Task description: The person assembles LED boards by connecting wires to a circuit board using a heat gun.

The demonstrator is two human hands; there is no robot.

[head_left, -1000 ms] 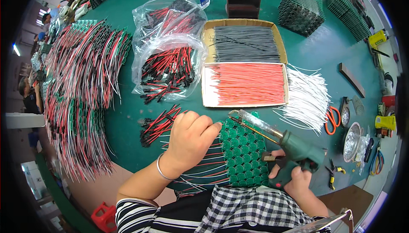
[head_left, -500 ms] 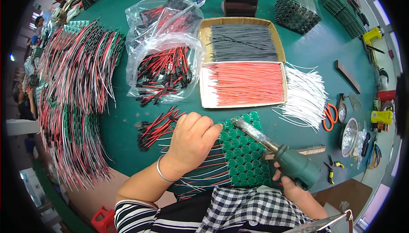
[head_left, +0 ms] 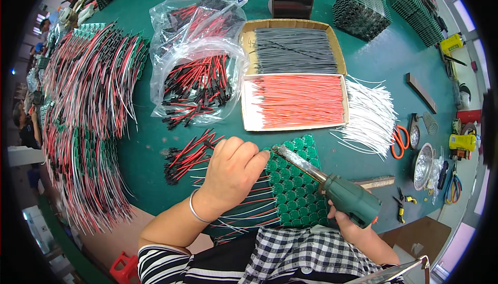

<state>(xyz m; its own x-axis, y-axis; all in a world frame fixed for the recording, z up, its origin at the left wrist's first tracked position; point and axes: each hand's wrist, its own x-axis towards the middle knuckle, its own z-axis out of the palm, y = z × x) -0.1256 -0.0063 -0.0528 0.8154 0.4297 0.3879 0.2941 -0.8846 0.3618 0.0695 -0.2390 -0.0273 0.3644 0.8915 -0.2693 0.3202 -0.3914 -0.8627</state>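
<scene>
My right hand (head_left: pixel 353 227) is wrapped round the green handle of a soldering iron (head_left: pixel 350 195). The metal tip points up and left, close to my left fingertips at the upper left corner of a panel of small round green circuit boards (head_left: pixel 295 185). My left hand (head_left: pixel 233 167) is closed in a pinch at that corner; what lies between its fingers is hidden. White, red and black wires (head_left: pixel 251 214) run leftward from the panel's left edge, under my left wrist. Beside my left hand lies a small pile of red and black connector leads (head_left: pixel 181 159).
Boxes of black wires (head_left: pixel 295 50) and red wires (head_left: pixel 301 102) stand ahead, with white wires (head_left: pixel 368 118) alongside. A plastic bag (head_left: pixel 197 81) holds more leads. Wired panels (head_left: pixel 88 128) are heaped left. At right are orange-handled scissors (head_left: pixel 399 142), a metal bowl (head_left: pixel 423 165) and cutters (head_left: pixel 401 208).
The soldering iron and my right hand have shifted slightly left, bringing the tip nearer my left fingertips. My left hand keeps its pinch at the panel corner.
</scene>
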